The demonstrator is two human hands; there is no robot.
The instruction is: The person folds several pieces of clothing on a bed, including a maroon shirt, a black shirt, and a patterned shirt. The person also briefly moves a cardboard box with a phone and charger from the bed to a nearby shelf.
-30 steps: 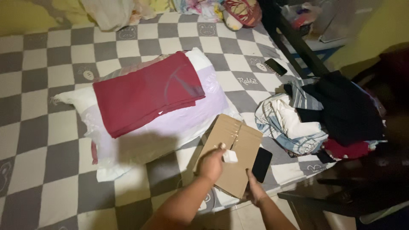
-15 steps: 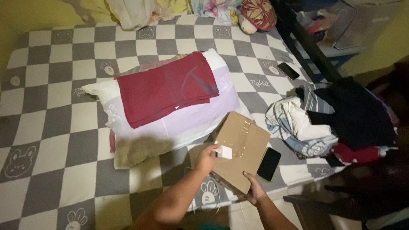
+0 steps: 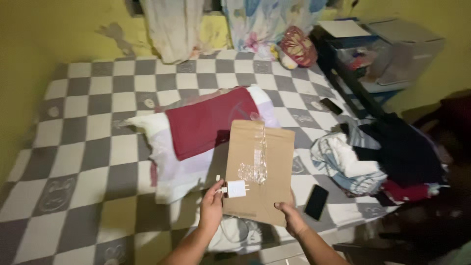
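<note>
Holding flattened cardboard box [image 3: 259,169] raised by right hand [image 3: 293,219], fingers gripping its bottom edge; left hand [image 3: 212,206] pinched white charger [image 3: 235,189]; neither set down.

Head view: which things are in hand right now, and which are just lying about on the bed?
In hand:
left hand holds white charger plug
right hand holds flat cardboard box

Lying about:
black phone
second phone
clothes pile
pillow
red cloth

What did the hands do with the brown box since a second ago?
The right hand has lifted the flat cardboard box off the bed and tipped it up; earlier it lay beside the black phone. The left hand still holds the white charger. The phone, the red cloth and the clothes pile stayed put.
</note>
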